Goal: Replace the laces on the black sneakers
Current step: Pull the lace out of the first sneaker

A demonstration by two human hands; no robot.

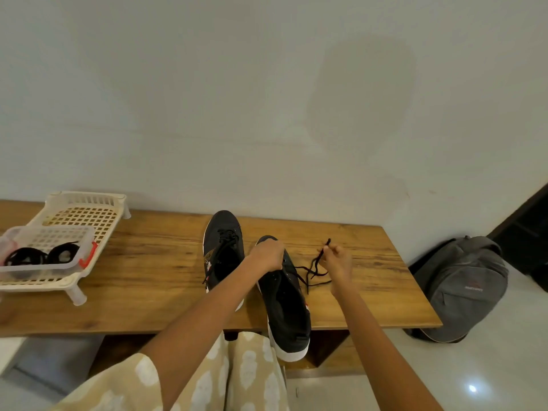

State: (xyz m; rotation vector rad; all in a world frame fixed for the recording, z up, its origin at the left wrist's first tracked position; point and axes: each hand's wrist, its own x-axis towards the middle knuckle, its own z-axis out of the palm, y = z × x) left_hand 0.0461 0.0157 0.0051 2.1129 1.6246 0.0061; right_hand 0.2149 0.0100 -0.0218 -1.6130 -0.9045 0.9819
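patterned beige sleeve and kurta cloth (234, 378) fill the bottom of view, both my forearms reaching out over it to the long wooden bench (154, 277).

near black canvas sneaker with white sole (286, 307): lies on the bench, heel hanging past the front edge toward me, toe away. my left hand (267, 256) curls over its front, fingers gripping at the eyelet area; exactly what they pinch is hidden under the hand. my right hand (338, 259) is up and to the right, well apart from the left, fingertips pinching the end of a thin black lace (314, 269). lace trails in loose kinks from that pinch back to the shoe's side; most eyelets i can see look bare.

second black sneaker (224, 253) sits just beside, to the left, its lace loose but threaded.

step in hand, by my reading: drawing the old lace out of the near shoe, close to done.

next move calls for: a steady pull away from the shoe while the left hand pins it, so it doesn't slide off the edge; then free the last crossing.

far left: clear plastic box with red clasp (44, 256) holding coiled black laces (41, 256), set on a cream lattice rack (80, 215). grey backpack (462, 289) on the floor at right.
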